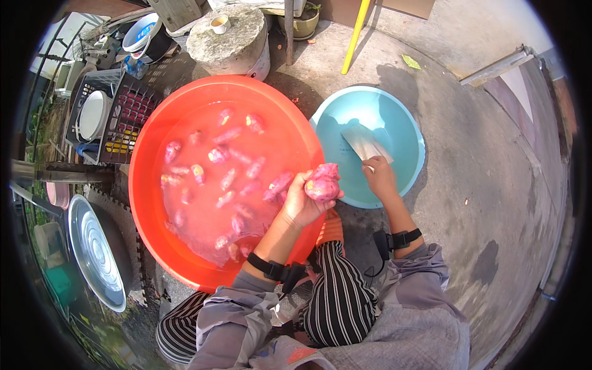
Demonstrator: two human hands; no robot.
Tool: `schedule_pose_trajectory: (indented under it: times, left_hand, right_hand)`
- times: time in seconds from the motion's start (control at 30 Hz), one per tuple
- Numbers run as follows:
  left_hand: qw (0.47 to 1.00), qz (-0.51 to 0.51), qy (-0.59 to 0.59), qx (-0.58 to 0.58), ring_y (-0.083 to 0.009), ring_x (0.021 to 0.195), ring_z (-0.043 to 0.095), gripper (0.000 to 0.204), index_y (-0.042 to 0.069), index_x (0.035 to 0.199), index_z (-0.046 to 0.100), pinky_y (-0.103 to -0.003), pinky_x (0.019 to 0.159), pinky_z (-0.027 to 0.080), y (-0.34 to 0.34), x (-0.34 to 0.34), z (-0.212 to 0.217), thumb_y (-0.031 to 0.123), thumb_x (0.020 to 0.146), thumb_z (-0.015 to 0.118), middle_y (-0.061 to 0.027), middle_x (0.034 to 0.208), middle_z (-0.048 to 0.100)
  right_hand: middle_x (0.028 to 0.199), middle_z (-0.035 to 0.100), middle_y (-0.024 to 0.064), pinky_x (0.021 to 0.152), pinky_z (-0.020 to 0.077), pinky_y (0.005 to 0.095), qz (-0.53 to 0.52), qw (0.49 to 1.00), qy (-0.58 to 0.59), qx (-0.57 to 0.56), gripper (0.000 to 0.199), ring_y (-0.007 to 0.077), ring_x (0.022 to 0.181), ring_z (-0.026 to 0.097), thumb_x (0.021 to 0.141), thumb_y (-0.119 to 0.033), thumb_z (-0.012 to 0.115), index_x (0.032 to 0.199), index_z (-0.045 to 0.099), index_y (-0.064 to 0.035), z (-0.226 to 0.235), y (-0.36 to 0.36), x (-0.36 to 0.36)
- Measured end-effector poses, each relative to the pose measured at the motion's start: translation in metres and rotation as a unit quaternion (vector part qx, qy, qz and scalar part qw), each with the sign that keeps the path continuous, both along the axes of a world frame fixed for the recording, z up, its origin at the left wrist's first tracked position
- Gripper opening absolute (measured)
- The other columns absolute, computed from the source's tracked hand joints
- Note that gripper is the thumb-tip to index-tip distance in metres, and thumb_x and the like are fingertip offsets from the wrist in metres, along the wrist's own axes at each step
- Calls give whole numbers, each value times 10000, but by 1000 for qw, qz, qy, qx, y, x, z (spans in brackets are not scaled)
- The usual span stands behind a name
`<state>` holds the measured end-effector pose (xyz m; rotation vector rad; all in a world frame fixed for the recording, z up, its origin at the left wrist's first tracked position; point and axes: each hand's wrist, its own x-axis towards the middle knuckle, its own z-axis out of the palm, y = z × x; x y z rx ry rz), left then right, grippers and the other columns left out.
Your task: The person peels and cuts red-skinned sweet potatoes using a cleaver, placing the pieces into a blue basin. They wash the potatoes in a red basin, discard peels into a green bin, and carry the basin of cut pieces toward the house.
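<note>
My left hand point(302, 202) is closed round a knobbly pink-purple sweet potato point(323, 182), held up between the two basins. My right hand point(379, 176) grips the near end of a flat, pale, board-like piece point(365, 143); its exact kind does not show. That piece slants down into the light blue basin point(416, 132). To the left stands a large orange-red tub point(145, 185) of water, with many pink sweet potatoes point(219, 154) in it, several showing yellow cut spots.
A black crate point(132, 102) with a white tub point(94, 116) stands at far left, above a metal basin point(95, 253). Behind the orange tub is a round stone block point(227, 40) bearing a small cup point(220, 24). A yellow pole point(356, 37) leans at the back.
</note>
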<state>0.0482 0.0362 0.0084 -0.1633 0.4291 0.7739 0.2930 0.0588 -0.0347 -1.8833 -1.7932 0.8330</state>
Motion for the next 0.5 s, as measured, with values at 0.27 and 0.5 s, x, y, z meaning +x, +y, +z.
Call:
schedule_pose_trajectory:
  times: [0.27, 0.5]
  left_hand:
    - [998, -45, 47, 12, -335, 782, 670, 512, 32, 1221, 549, -361, 576, 539, -3, -2, 1, 400, 910, 373, -143, 970, 671]
    - [949, -45, 287, 125, -254, 990, 629, 429, 24, 1309, 465, -328, 772, 536, 1, 7, 5, 284, 969, 429, -136, 1168, 593]
  right_hand:
    - [943, 629, 16, 746, 474, 252, 51, 903, 410, -116, 171, 95, 861, 584, 872, -171, 692, 893, 660, -3, 69, -12, -48]
    - [1048, 605, 62, 748, 523, 313, -104, 820, 537, -168, 225, 156, 894, 605, 897, -210, 669, 1028, 608, -37, 75, -24, -39]
